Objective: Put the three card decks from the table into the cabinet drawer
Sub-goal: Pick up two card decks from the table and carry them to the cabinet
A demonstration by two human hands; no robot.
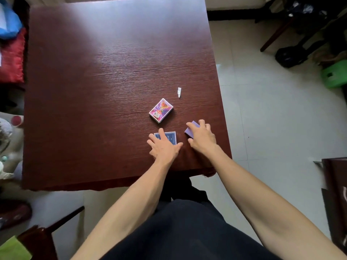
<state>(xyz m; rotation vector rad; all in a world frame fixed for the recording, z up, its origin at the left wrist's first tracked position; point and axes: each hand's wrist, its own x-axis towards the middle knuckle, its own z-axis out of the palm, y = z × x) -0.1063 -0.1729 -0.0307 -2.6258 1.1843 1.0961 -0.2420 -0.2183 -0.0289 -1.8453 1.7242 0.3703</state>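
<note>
Three card decks lie near the front right of the dark wooden table [93, 81]. A colourful pink-purple deck [161, 110] lies free, farther back. My left hand [163, 145] rests with spread fingers on top of the blue deck [171, 137], which stays flat on the table. My right hand [201, 136] curls over the plain purple deck [191, 128], fingers and thumb around its edges; the deck still touches the table. The cabinet drawer is not in view.
A small white paper scrap [179, 92] lies behind the decks. Dark furniture [336, 194] stands at the right edge, a green stool [335, 74] on the tiled floor, a chair [37, 239] at the lower left, red and blue bags [12, 53] on the left.
</note>
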